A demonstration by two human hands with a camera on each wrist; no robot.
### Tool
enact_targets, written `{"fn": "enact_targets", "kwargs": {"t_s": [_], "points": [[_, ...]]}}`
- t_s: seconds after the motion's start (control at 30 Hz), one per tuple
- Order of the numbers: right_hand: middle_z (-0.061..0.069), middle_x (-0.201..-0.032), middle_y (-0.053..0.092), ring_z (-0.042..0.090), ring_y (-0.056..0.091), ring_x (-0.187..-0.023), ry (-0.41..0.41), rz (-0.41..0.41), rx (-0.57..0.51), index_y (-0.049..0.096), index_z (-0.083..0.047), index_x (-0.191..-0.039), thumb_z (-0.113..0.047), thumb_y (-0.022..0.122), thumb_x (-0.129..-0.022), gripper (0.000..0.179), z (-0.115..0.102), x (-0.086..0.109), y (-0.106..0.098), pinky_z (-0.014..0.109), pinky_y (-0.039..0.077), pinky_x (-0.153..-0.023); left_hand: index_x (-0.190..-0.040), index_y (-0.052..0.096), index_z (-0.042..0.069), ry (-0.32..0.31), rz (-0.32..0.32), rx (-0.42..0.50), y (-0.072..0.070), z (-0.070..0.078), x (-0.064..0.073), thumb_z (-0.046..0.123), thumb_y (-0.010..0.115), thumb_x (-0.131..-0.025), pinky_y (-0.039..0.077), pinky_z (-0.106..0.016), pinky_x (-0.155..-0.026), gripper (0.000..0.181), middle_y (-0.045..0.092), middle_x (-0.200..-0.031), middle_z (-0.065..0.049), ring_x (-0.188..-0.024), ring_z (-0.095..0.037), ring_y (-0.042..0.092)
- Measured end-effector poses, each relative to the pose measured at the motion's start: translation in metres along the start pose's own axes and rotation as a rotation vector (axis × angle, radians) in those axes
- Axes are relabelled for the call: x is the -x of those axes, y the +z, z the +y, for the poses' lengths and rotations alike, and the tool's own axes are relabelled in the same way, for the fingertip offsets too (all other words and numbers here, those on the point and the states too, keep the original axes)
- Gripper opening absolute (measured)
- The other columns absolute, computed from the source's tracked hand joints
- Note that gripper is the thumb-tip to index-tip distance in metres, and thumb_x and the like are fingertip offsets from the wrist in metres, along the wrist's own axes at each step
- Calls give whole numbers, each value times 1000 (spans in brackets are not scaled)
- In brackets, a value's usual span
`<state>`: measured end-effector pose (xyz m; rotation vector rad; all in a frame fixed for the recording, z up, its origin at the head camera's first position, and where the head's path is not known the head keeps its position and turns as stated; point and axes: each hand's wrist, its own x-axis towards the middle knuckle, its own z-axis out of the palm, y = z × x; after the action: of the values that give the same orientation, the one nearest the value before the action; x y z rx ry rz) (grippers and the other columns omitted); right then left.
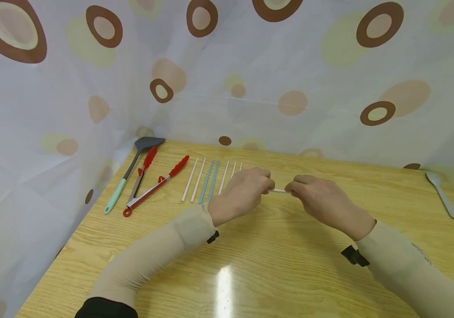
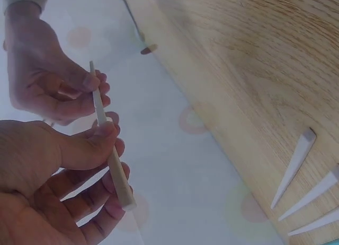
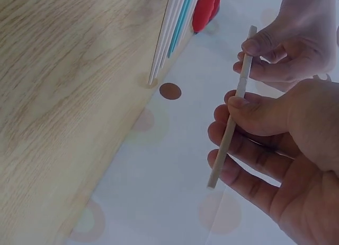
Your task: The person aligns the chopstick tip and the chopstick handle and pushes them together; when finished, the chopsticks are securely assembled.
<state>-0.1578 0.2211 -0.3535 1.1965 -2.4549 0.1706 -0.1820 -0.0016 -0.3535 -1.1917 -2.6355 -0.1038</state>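
Observation:
A single white chopstick (image 1: 279, 191) is held level above the table, spanning both hands. My left hand (image 1: 246, 192) pinches it between thumb and fingers toward its thicker end, which shows in the left wrist view. Toward the thinner end, my right hand (image 1: 324, 198) pinches the same chopstick (image 3: 228, 139) with thumb and fingertips. Just left of my left hand, several chopsticks lie side by side on the wooden table: a white pair (image 1: 193, 180), a blue pair (image 1: 211, 182) and more white ones (image 1: 224, 177), partly hidden behind that hand.
At the table's far left lie tongs (image 1: 151, 191) with red tips and a dark spatula (image 1: 131, 165) with a mint handle. A pale grey spoon (image 1: 443, 194) lies near the right edge. A patterned curtain (image 1: 250, 88) borders the table at the back and left.

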Motion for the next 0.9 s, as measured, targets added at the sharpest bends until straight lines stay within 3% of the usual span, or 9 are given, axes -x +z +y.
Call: {"fn": "enact_targets", "kwargs": {"t_s": [0.27, 0.53, 0.77, 0.9], "points": [[5, -82, 59, 18, 61, -66, 30, 9, -2, 68, -2, -94, 13, 78, -76, 25, -4, -4, 1, 28, 50, -51, -93, 78, 18, 42, 86, -41, 3, 1, 2, -3, 67, -90, 43, -17, -59, 25, 62, -84, 5, -76, -10, 60], [7, -83, 58, 21, 61, -69, 43, -40, -26, 69, 0, -93, 22, 75, -72, 31, -11, -7, 4, 28, 51, -54, -100, 78, 13, 57, 107, -58, 11, 4, 5, -9, 61, -89, 31, -17, -52, 29, 57, -82, 3, -63, -8, 45], [8, -83, 58, 21, 60, -68, 25, -10, -20, 69, 1, -91, 26, 73, -68, 35, -9, -8, 3, 27, 50, -53, -92, 77, 11, 61, 165, -19, 15, 5, 5, -14, 56, -82, 30, -18, -51, 34, 53, -78, 2, -60, -8, 41], [8, -82, 58, 21, 60, -69, 17, -19, -18, 70, 1, -91, 26, 73, -67, 34, -8, -8, 4, 27, 50, -54, -93, 77, 9, 63, 155, 2, 17, 5, 4, -14, 58, -81, 32, -18, -52, 33, 54, -79, 1, -62, -9, 44]]}}
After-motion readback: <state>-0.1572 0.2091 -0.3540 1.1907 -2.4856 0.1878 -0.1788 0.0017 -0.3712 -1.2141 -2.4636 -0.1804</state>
